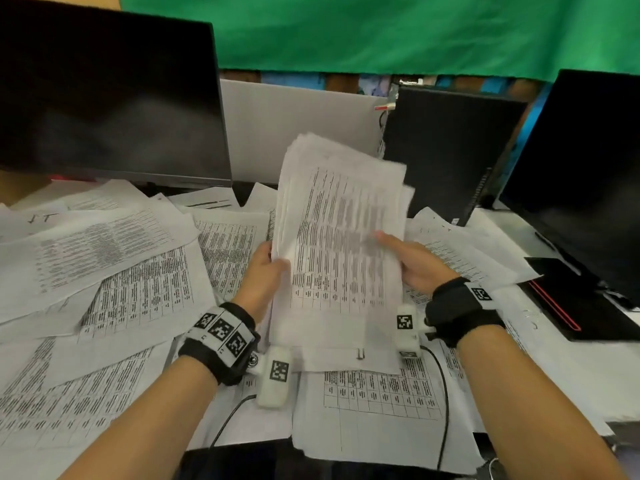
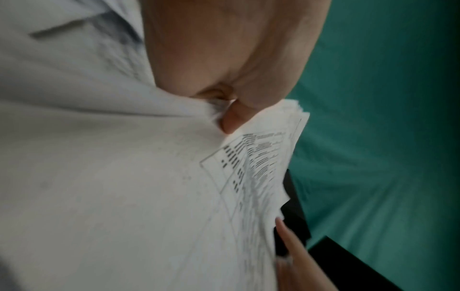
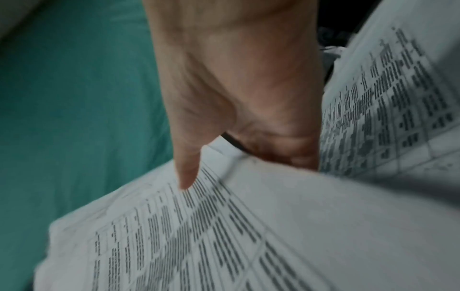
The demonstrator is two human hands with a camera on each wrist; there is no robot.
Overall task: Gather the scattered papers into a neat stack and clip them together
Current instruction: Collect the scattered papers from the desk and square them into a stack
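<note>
A thick stack of printed table sheets stands tilted above the desk centre, its top edges uneven. My left hand grips its left edge, thumb on the front. My right hand grips the right edge, thumb across the top sheet. In the left wrist view the left hand pinches the stack, whose edges fan out. In the right wrist view the thumb of my right hand presses on the stack. Loose sheets cover the desk. A small metal piece lies on a sheet below the stack.
A dark monitor stands at the back left, another monitor at the right, and a black computer case between them. A black notebook with a red edge lies at the right. A green cloth hangs behind.
</note>
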